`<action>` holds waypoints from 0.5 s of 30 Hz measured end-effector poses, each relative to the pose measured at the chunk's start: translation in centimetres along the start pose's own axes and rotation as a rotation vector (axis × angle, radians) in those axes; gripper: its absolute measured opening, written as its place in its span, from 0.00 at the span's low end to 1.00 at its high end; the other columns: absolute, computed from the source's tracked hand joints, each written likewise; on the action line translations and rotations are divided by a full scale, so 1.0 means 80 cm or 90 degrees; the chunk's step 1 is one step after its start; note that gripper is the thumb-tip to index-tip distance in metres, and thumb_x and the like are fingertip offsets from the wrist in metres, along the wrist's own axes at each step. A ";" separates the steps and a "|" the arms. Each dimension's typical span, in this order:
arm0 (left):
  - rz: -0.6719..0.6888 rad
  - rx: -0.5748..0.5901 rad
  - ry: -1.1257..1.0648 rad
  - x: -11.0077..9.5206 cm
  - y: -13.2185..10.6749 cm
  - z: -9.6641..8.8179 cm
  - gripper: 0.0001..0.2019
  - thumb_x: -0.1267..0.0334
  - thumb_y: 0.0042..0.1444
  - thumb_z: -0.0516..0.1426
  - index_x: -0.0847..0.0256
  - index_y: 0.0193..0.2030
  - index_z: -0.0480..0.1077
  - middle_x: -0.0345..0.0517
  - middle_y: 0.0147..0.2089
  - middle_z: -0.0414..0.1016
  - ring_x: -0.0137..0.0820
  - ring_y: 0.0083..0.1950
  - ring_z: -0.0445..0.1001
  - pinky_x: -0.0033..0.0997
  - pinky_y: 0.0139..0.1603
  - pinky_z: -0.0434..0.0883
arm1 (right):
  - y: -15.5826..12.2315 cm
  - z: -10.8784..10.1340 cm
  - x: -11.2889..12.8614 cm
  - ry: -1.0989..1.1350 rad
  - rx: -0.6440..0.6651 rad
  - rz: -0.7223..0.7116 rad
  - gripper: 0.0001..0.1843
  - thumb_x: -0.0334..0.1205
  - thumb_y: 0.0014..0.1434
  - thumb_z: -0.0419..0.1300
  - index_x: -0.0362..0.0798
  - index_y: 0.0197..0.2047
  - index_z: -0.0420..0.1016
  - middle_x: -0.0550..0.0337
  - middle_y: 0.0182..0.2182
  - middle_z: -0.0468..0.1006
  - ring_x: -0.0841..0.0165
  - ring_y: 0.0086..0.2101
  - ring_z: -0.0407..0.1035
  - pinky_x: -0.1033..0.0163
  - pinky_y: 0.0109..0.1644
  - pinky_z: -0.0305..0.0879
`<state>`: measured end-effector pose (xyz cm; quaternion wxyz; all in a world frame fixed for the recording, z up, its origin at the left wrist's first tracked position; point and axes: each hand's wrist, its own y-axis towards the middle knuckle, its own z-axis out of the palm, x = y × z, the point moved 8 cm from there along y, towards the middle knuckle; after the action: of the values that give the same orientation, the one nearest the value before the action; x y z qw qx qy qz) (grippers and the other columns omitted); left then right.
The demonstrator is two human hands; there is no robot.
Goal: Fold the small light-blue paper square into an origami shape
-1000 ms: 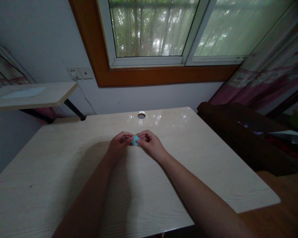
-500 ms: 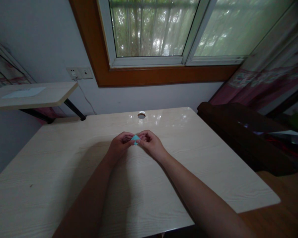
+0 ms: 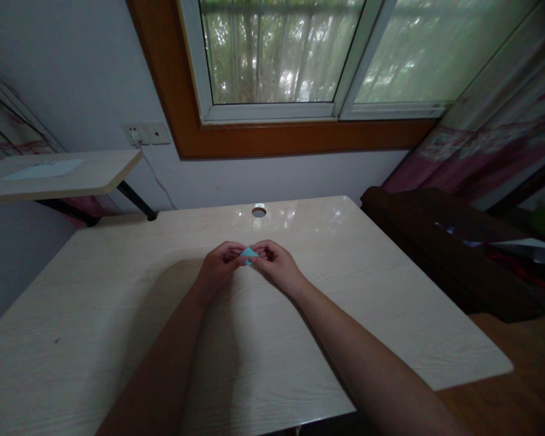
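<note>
A small light-blue piece of folded paper (image 3: 249, 252) is pinched between my two hands above the middle of the desk. Its upper part shows as a pointed, diamond-like shape; fingers cover its left and right sides. My left hand (image 3: 219, 261) grips the left side, thumb in front and fingers curled behind. From the right, my right hand (image 3: 274, 261) holds it the same way, its thumb close to the left one. Both forearms reach in from the bottom of the view.
The pale wood-grain desk (image 3: 300, 339) has a round cable hole (image 3: 258, 212) near its back edge. A raised shelf (image 3: 86, 163) on black legs stands at the left, with a pale sheet (image 3: 43, 169) on it. Dark brown furniture (image 3: 436, 242) stands beyond the desk's right edge.
</note>
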<state>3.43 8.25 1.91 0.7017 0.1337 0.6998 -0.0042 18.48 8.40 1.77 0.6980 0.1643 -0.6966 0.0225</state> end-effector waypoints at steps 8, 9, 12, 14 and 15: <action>-0.019 -0.012 -0.042 -0.004 -0.002 0.002 0.13 0.58 0.52 0.64 0.64 0.41 0.74 0.46 0.36 0.79 0.30 0.36 0.78 0.32 0.41 0.77 | 0.002 -0.001 -0.006 0.013 -0.002 0.002 0.13 0.45 0.52 0.67 0.48 0.39 0.75 0.62 0.29 0.76 0.70 0.30 0.68 0.65 0.36 0.65; -0.021 -0.013 -0.044 -0.004 -0.002 0.002 0.13 0.58 0.52 0.64 0.64 0.41 0.74 0.46 0.36 0.79 0.30 0.36 0.78 0.32 0.41 0.77 | 0.002 -0.002 -0.006 0.010 -0.002 0.001 0.13 0.45 0.53 0.67 0.48 0.39 0.75 0.62 0.30 0.76 0.70 0.30 0.68 0.65 0.36 0.65; -0.026 -0.013 -0.038 -0.004 -0.003 0.002 0.13 0.57 0.52 0.64 0.64 0.41 0.74 0.46 0.36 0.79 0.30 0.36 0.78 0.32 0.40 0.77 | 0.002 -0.002 -0.007 0.001 -0.001 0.001 0.13 0.44 0.53 0.66 0.47 0.39 0.75 0.61 0.30 0.76 0.70 0.31 0.68 0.64 0.37 0.65; -0.025 -0.011 -0.026 -0.005 -0.003 0.002 0.13 0.57 0.53 0.64 0.64 0.40 0.75 0.46 0.37 0.79 0.30 0.35 0.78 0.31 0.41 0.77 | 0.002 -0.002 -0.006 0.001 -0.003 -0.001 0.13 0.45 0.53 0.66 0.48 0.39 0.75 0.61 0.31 0.76 0.70 0.31 0.68 0.64 0.37 0.65; -0.022 -0.008 -0.020 -0.006 -0.003 0.002 0.13 0.58 0.53 0.64 0.64 0.40 0.75 0.46 0.37 0.79 0.30 0.35 0.78 0.31 0.41 0.77 | 0.002 -0.002 -0.006 0.001 -0.002 -0.001 0.13 0.45 0.53 0.67 0.48 0.39 0.75 0.61 0.31 0.76 0.70 0.31 0.68 0.64 0.37 0.66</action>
<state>3.55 7.88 2.37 0.7132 0.1173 0.6909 -0.0137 18.60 8.69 1.30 0.6987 0.1633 -0.6963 0.0210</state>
